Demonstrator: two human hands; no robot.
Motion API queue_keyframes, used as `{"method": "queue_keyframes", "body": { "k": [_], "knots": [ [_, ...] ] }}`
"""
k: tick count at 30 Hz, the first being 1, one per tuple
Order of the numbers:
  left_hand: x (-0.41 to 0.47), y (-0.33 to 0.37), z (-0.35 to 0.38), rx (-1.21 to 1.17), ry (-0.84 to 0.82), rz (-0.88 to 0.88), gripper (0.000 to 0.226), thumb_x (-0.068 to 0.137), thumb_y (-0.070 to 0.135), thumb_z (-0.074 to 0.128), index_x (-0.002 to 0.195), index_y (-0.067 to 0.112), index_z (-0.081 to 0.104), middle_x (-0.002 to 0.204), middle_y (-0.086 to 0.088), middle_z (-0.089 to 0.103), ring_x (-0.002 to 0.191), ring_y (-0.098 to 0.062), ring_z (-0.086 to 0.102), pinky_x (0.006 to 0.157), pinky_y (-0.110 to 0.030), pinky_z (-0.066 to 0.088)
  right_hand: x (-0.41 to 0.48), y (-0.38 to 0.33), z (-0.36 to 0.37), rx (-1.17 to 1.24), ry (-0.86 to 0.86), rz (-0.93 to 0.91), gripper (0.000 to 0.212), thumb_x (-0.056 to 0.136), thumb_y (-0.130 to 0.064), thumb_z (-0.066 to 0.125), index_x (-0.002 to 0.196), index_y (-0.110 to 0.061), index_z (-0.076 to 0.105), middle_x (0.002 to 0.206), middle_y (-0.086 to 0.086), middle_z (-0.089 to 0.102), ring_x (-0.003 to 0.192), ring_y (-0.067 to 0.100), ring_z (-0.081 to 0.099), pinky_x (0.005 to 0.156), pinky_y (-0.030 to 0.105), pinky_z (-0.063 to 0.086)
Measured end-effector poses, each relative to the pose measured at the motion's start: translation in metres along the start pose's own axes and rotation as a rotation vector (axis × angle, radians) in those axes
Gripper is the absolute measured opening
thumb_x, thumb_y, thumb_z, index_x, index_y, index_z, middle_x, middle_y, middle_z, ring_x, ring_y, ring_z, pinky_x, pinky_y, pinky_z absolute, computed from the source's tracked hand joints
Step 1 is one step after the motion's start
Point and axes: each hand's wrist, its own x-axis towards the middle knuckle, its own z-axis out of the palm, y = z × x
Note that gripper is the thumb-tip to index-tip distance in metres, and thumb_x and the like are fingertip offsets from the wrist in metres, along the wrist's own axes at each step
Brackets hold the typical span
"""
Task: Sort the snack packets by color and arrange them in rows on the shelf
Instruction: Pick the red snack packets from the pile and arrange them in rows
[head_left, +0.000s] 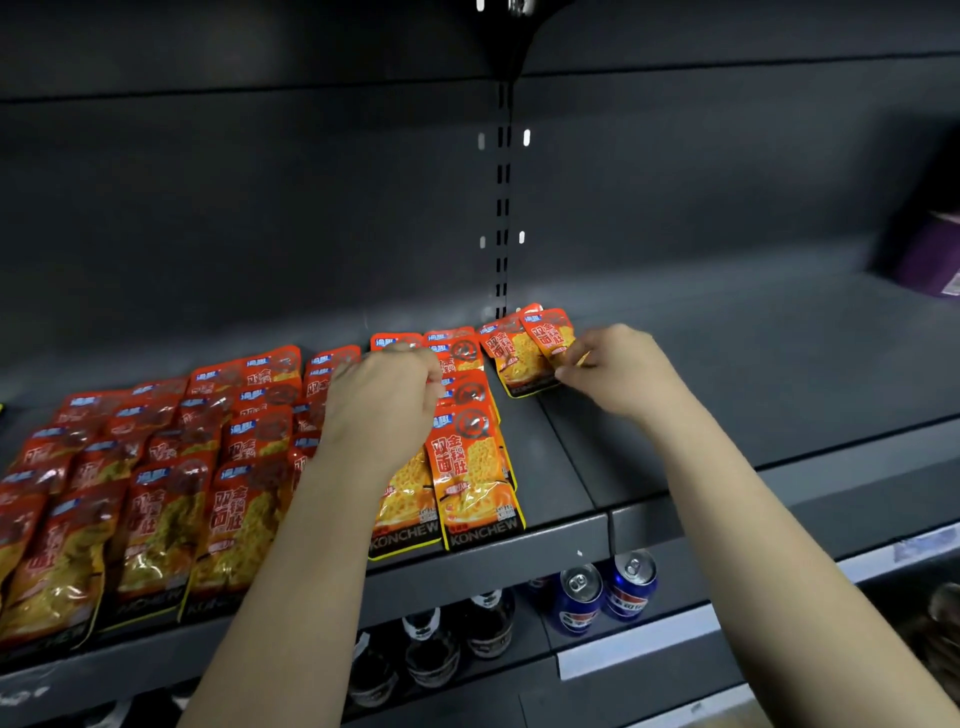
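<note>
Red packets (156, 499) cover the left of the shelf (727, 364) up to its front edge; right of them it lies bare. The right hand (613, 369) pinches the end packet (551, 332) at the back. The left hand (384, 405) curls over the packets; I cannot tell its grip. Below stand 2 cans (576, 597).

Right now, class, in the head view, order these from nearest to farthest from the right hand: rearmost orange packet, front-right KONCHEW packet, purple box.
1. The rearmost orange packet, pinched by the right hand at the back of the shelf.
2. The front-right KONCHEW packet, left of the hand at the shelf edge.
3. The purple box, far right.
</note>
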Motion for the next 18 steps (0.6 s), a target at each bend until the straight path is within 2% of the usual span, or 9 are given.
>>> {"method": "queue_keyframes", "body": {
  "k": [2, 4, 6, 7, 10, 13, 18],
  "knots": [
    [-0.001, 0.003, 0.001, -0.005, 0.008, -0.007, 0.016, 0.095, 0.028, 0.054, 0.106, 0.025, 0.066, 0.109, 0.004, 0.064, 0.098, -0.021, 0.063, 0.092, -0.04, 0.046, 0.018, 0.004, -0.003, -0.098, 0.089, 0.012, 0.017, 0.083, -0.032, 0.07, 0.082, -0.015, 0.071, 0.089, 0.009, 0.07, 0.089, 0.029, 0.063, 0.072, 0.033, 0.051],
    [-0.003, 0.006, 0.003, -0.028, 0.009, -0.012, 0.014, 0.095, 0.028, 0.056, 0.104, 0.026, 0.066, 0.109, 0.006, 0.065, 0.098, -0.02, 0.063, 0.091, -0.04, 0.047, 0.038, 0.01, -0.003, -0.165, 0.103, 0.05, 0.032, 0.087, -0.041, 0.064, 0.086, -0.009, 0.069, 0.09, 0.012, 0.068, 0.092, 0.034, 0.063, 0.069, 0.032, 0.049],
    [-0.004, 0.009, 0.006, -0.051, 0.002, -0.015, 0.012, 0.095, 0.027, 0.056, 0.101, 0.027, 0.066, 0.106, 0.007, 0.064, 0.095, -0.019, 0.063, 0.09, -0.04, 0.048, 0.055, 0.015, 0.001, -0.24, 0.029, 0.088, 0.044, 0.089, -0.052, 0.057, 0.093, -0.009, 0.067, 0.093, 0.013, 0.064, 0.096, 0.034, 0.061, 0.067, 0.03, 0.042],
    [-0.005, 0.01, 0.006, -0.057, -0.002, -0.019, 0.011, 0.095, 0.027, 0.056, 0.1, 0.027, 0.066, 0.105, 0.008, 0.064, 0.094, -0.018, 0.063, 0.09, -0.04, 0.048, 0.062, 0.018, 0.004, -0.273, -0.02, 0.1, 0.049, 0.089, -0.057, 0.054, 0.102, -0.012, 0.068, 0.101, 0.014, 0.063, 0.101, 0.034, 0.06, 0.07, 0.031, 0.042],
    [-0.006, 0.011, 0.007, -0.065, 0.008, -0.021, 0.011, 0.094, 0.026, 0.057, 0.099, 0.027, 0.067, 0.104, 0.008, 0.065, 0.092, -0.017, 0.063, 0.09, -0.041, 0.049, 0.071, 0.024, 0.013, -0.32, -0.115, 0.144, 0.064, 0.084, -0.066, 0.055, 0.122, -0.014, 0.061, 0.124, 0.016, 0.054, 0.119, 0.035, 0.05, 0.088, 0.038, 0.046],
    [-0.007, 0.012, 0.005, -0.064, 0.025, -0.027, 0.013, 0.094, 0.026, 0.056, 0.101, 0.027, 0.067, 0.105, 0.007, 0.065, 0.094, -0.019, 0.063, 0.088, -0.041, 0.05, 0.071, 0.026, 0.017, -0.327, -0.104, 0.146, 0.064, 0.081, -0.063, 0.062, 0.126, -0.018, 0.06, 0.127, 0.014, 0.05, 0.124, 0.035, 0.044, 0.095, 0.039, 0.045],
    [-0.009, 0.013, 0.004, -0.07, 0.049, -0.052, 0.015, 0.094, 0.024, 0.056, 0.104, 0.026, 0.068, 0.109, 0.006, 0.066, 0.098, -0.019, 0.063, 0.091, -0.042, 0.048, 0.074, 0.026, 0.02, -0.29, -0.099, 0.144, 0.057, 0.076, -0.059, 0.068, 0.111, -0.015, 0.063, 0.116, 0.01, 0.057, 0.115, 0.032, 0.051, 0.086, 0.037, 0.047]
  ]
}}
